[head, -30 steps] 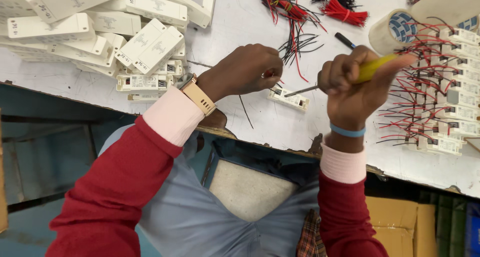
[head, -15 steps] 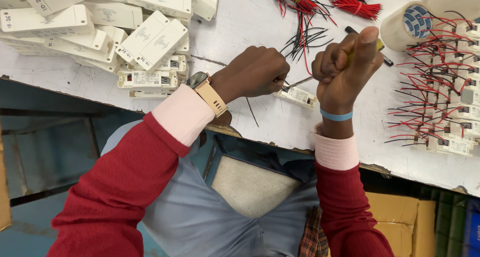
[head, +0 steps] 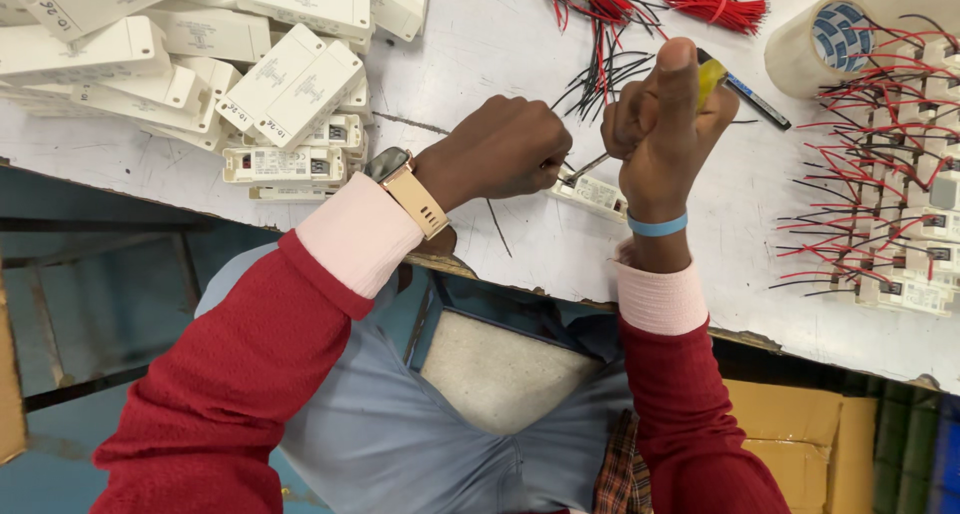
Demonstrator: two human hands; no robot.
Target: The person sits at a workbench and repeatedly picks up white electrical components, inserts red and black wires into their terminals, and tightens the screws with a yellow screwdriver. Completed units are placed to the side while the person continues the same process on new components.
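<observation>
Two hands, right hand [head: 665, 124] gripping screwdriver [head: 640, 129], left hand [head: 505, 149] steadying white module [head: 597, 192]

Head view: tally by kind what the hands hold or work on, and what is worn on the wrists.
screwdriver, gripped in the right hand: 1
white module at its tip: 1
watch on the left wrist: 1
blue wristband on the right wrist: 1
Total: 4
</observation>
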